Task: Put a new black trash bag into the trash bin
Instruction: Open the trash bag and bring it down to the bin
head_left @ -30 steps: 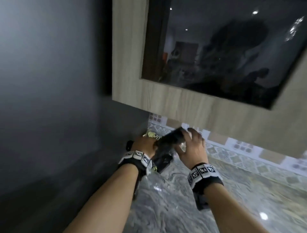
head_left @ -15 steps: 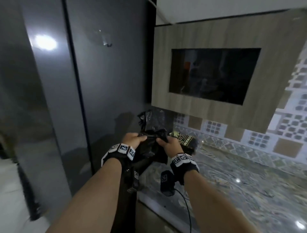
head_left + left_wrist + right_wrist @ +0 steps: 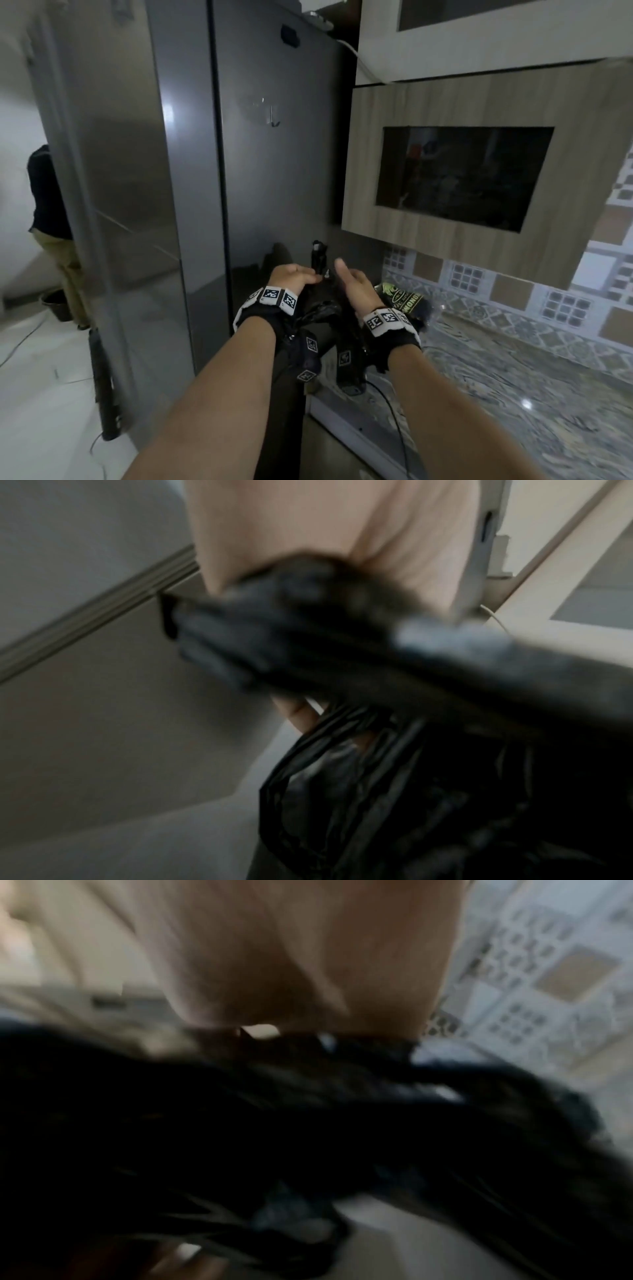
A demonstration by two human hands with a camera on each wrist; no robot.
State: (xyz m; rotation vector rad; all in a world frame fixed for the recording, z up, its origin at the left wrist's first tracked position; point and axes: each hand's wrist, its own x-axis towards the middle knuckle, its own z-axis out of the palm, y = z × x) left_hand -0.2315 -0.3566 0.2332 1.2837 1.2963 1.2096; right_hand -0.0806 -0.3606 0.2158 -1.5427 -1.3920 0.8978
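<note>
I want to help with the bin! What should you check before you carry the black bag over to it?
1. Left hand holds the black trash bag: ok, its fingers curl round the plastic.
2. Right hand holds it too: cannot tell, the thumb sticks up and the fingers are hidden.
3. Bag shaken open: not ok, it hangs bunched.
4. Trash bin in sight: not ok, no view shows it.
5. Bag pack left on the counter: ok.

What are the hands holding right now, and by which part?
Both the left hand and the right hand grip one black trash bag, still bunched, at its upper end; the rest hangs below.
</note>
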